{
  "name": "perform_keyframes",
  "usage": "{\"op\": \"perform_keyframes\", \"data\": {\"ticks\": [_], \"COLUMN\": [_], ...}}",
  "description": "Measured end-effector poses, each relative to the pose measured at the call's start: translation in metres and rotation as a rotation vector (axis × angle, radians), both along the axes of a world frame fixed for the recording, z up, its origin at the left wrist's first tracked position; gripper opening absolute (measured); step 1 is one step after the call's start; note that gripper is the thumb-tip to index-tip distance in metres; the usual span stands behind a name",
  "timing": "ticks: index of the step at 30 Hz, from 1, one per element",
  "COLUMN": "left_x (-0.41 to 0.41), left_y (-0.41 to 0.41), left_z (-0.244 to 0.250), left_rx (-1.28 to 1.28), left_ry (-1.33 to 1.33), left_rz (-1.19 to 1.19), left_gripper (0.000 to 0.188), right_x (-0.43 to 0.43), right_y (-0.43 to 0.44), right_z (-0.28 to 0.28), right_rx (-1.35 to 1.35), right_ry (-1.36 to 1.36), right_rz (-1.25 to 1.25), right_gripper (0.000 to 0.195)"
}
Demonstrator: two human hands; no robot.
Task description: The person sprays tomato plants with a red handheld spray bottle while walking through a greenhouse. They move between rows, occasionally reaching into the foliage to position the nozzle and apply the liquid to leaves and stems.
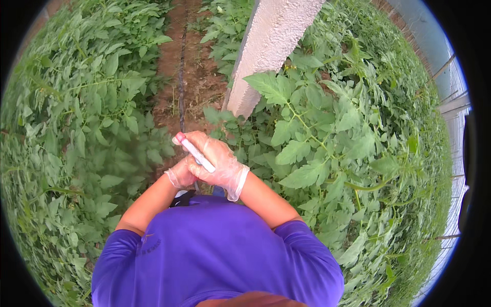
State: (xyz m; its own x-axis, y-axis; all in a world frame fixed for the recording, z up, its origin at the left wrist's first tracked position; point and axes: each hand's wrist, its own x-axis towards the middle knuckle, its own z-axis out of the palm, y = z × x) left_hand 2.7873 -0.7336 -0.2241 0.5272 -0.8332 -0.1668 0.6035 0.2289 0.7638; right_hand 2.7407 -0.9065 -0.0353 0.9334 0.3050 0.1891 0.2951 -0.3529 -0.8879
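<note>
My right hand (220,161), in a clear disposable glove, is closed around a slim white tube with a red cap (197,153). The tube slants, its capped end pointing up and to the left, and looks like a marker pen. Under and beside it, my left hand (181,173) wears the same kind of glove and presses against the right. Its fingers are mostly hidden, so whatever it grips cannot be seen. Both hands are held together in front of my waist, above the narrow soil path.
Leafy tomato plants (103,96) crowd the left side, with more tomato plants (345,126) on the right. A rough concrete post (268,50) leans in beyond my hands. A black drip hose (182,76) runs along the soil path (165,96). Plastic greenhouse sheeting (456,146) borders the far right.
</note>
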Motion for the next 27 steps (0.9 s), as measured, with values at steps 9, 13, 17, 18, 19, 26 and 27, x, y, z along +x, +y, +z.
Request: {"op": "perform_keyframes", "data": {"ticks": [9,13,17,18,19,26,27], "left_x": [0.078,0.146,0.232,0.252,0.269,0.391,0.404], "left_y": [-0.057,-0.078,-0.071,-0.067,-0.062,-0.026,-0.024], "left_z": [0.079,0.061,0.057,0.061,0.063,0.061,0.064], "left_rx": [0.068,-0.083,-0.099,-0.093,-0.101,-0.231,-0.185], "left_ry": [-0.046,0.312,-0.269,-0.226,-0.138,-0.302,-0.25], "left_rz": [-0.121,-0.166,-0.223,-0.266,-0.282,-0.291,-0.313], "left_gripper": [0.052,0.051,0.048,0.049,0.049,0.044,0.044], "right_x": [0.062,0.102,0.173,0.192,0.212,0.343,0.359], "right_y": [-0.044,-0.043,-0.025,-0.016,-0.007,0.038,0.039], "right_z": [0.009,0.021,0.016,0.017,0.018,0.026,0.025], "right_rx": [-0.272,-0.266,-0.187,-0.183,-0.179,-0.227,-0.254], "right_ry": [-0.017,0.011,-0.009,-0.002,0.005,-0.083,-0.078], "right_rz": [-0.061,-0.229,-0.311,-0.319,-0.327,-0.296,-0.296], "right_gripper": [0.071,0.08,0.097,0.097,0.097,0.076,0.074]}}
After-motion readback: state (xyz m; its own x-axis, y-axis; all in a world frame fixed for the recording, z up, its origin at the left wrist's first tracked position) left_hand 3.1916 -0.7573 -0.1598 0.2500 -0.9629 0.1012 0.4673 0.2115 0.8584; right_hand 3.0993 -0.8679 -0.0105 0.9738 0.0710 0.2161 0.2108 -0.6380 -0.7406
